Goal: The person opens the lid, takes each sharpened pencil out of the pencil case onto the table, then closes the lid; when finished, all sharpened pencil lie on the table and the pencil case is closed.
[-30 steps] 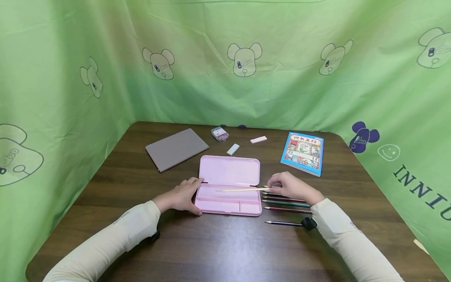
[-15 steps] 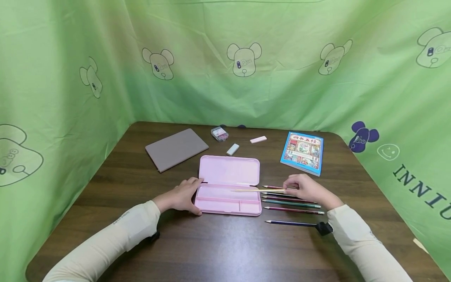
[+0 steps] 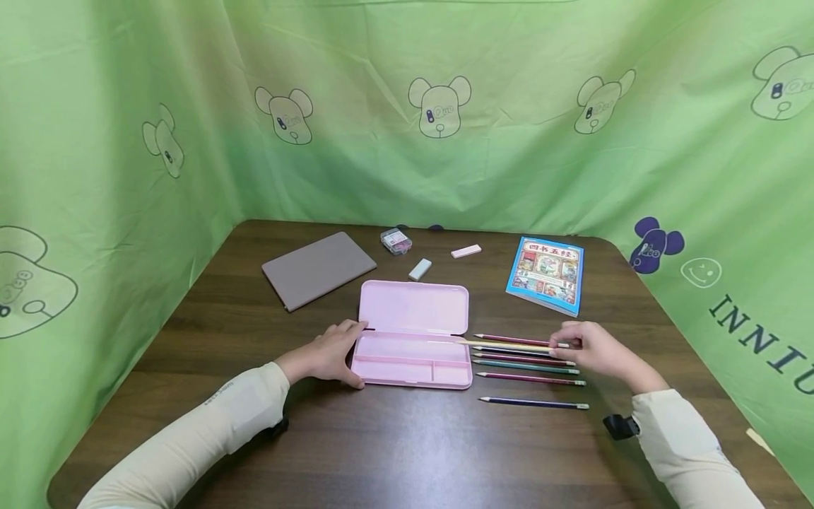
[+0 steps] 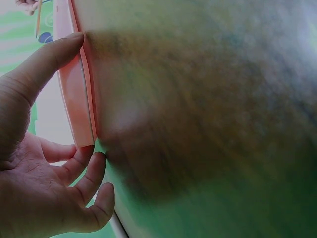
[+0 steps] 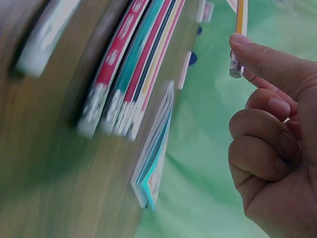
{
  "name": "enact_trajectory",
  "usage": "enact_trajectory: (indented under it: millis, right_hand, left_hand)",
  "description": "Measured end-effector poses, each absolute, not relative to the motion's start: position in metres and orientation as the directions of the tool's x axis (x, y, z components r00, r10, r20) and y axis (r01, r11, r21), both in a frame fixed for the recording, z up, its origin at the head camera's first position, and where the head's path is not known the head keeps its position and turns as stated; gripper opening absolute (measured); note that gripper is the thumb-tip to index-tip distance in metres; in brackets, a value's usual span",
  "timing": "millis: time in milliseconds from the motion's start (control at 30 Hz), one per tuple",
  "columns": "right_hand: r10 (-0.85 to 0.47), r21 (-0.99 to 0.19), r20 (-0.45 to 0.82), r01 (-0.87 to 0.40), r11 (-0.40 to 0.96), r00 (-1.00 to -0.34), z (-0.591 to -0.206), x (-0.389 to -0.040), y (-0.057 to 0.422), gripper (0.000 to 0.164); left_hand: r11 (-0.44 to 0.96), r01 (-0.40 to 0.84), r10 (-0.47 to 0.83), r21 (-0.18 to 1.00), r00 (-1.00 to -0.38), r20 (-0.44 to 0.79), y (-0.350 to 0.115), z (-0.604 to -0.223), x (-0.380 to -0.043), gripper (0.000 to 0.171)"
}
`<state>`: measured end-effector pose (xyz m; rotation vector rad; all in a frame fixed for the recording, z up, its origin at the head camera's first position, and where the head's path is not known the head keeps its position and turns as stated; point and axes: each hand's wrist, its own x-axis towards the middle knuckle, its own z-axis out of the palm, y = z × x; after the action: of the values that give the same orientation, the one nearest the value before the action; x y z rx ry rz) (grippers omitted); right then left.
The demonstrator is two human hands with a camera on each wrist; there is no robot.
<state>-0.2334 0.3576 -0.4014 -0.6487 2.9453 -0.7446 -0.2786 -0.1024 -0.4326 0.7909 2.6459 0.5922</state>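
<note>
A pink pencil case lies with its lid raised on the dark wooden table. My left hand holds its left end, the thumb on the front side and the other fingers around the end and back corner. In the right wrist view, my right hand pinches a yellow pencil by its eraser end between thumb and forefinger. In the head view that pencil points left, over the lying pencils, its tip reaching over the case's long rear compartment. Several pencils, among them a teal pencil, lie side by side right of the case.
A dark blue pencil lies apart, nearer the front. Behind the case are a grey notebook, a small clear box, a white eraser and a pink eraser-like bar. A blue-edged book lies at the back right.
My right hand has moved right, drawing the yellow pencil along so that less of it overlaps the case. The left hand and the pencil case have stayed in place.
</note>
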Motion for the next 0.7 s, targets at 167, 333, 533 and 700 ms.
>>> enact_trajectory:
  millis: [167,333,533,700]
  right_hand:
    - [-0.410,-0.452,0.122,-0.418,0.788,-0.904,-0.403,-0.223,0.372,0.007]
    - [-0.412,-0.478,0.153,-0.432,0.765,-0.898,-0.404,-0.212,0.382,0.007]
    - [-0.439,-0.514,0.141,-0.444,0.734,-0.888,-0.412,-0.201,0.391,0.010]
    - [-0.485,-0.541,0.120,-0.466,0.700,-0.866,-0.422,-0.197,0.396,0.012]
  left_hand:
    - [0.761,0.445,0.577,0.472,-0.797,-0.177,-0.103,-0.433,-0.279,0.105]
    - [0.756,0.448,0.581,0.477,-0.795,-0.174,-0.102,-0.432,-0.279,0.105]
    - [0.754,0.448,0.582,0.481,-0.795,-0.173,-0.103,-0.432,-0.279,0.104]
    - [0.753,0.448,0.582,0.481,-0.795,-0.169,-0.103,-0.432,-0.279,0.105]
